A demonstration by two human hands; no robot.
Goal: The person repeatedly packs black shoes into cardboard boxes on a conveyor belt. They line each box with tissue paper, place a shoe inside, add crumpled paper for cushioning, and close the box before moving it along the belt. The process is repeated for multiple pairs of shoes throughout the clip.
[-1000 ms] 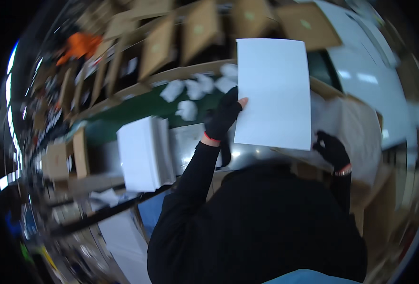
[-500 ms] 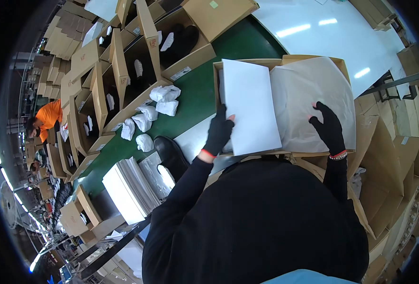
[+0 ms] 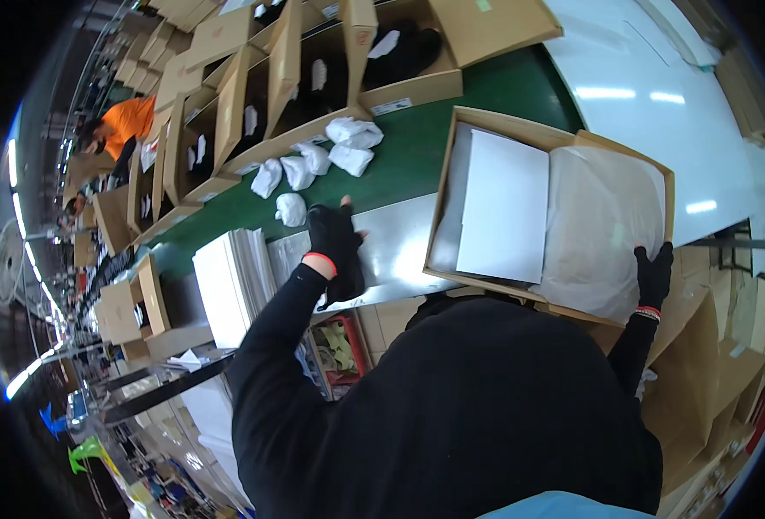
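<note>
From where I stand, the black-gloved left hand [image 3: 335, 238] has left the white rectangular sheet [image 3: 503, 203] for a black shoe [image 3: 346, 284] beside the silver metal bench [image 3: 391, 232]; fingers part-spread, hold hidden, and a weak one could drop it. The black-gloved right hand [image 3: 655, 275], fingers parted, seemingly gripping nothing, could tear the translucent tissue paper [image 3: 603, 229]. Beyond, the sheet lies loose inside the open brown cardboard box [image 3: 439, 195]; bumping might shift it.

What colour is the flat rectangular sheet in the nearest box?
The sheet is white; best in the head view.
</note>
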